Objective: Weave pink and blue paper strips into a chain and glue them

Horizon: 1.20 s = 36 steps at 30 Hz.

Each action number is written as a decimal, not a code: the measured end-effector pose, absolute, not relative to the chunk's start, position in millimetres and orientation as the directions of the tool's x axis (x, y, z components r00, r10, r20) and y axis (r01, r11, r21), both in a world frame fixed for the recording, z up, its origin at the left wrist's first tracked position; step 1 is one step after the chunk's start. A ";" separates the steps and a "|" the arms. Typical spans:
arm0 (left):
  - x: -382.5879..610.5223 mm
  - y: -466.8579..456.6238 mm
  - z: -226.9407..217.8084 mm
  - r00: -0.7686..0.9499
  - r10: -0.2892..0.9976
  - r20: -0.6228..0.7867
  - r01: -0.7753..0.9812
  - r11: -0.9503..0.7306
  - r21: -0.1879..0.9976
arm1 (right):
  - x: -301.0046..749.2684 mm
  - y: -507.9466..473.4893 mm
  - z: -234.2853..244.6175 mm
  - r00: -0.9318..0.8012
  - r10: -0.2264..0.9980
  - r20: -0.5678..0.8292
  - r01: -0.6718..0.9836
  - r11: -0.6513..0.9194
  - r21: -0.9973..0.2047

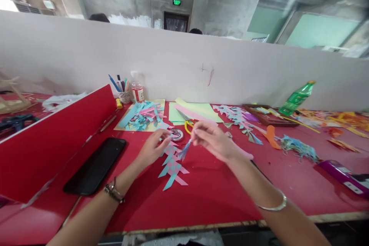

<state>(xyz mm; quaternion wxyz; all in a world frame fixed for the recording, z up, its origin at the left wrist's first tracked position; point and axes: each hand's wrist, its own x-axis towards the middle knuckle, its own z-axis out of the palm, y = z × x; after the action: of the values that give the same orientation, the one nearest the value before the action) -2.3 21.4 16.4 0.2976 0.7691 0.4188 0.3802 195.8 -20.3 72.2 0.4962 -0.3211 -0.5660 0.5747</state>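
Standing on edge across the left part of the table [219, 200], a red board [66, 142] screens some of what lies behind it; a black phone [95, 166] rests just beside it. Near the back edge, cut paper strips [142, 115] overlap too much to separate. Before them, the person's left hand [154, 146] curls loosely at a pink-and-blue paper braid [173, 166], which runs toward the front edge, its far end partly covered; whether the fingers grip it or only hover cannot be told. Just right of the braid, the right hand [209, 138] pinches a small bluish tassel [184, 152] between thumb and fingers, its top hidden by the fingertips. That hand also covers part of the yellow-handled scissors [188, 126]. Farther right lie a second braid [236, 116] and blurred blue yarn [300, 148]; near the front right corner, a purple device [340, 175] is cut off by the view.
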 end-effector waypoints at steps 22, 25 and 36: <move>10.2 11.9 12.1 0.469 0.869 0.159 -0.068 -0.144 0.987 | 151.7 -11.7 9.4 -0.325 0.946 0.000 -0.365 -0.125 -0.922; 9.8 10.9 14.2 0.463 0.839 0.284 0.027 -0.333 0.942 | 152.5 -11.8 8.6 -0.282 0.959 0.044 -0.255 -0.030 -0.967; 5.6 18.3 6.8 0.416 0.689 0.594 0.312 -0.722 0.618 | 164.5 -5.7 7.5 -0.143 0.950 0.277 0.248 0.306 -0.919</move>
<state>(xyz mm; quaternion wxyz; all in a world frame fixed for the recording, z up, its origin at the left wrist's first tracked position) 5.6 18.3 6.8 0.2119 0.8143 0.3072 0.4446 164.5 -5.7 7.5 0.4699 -0.4555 -0.6572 0.3737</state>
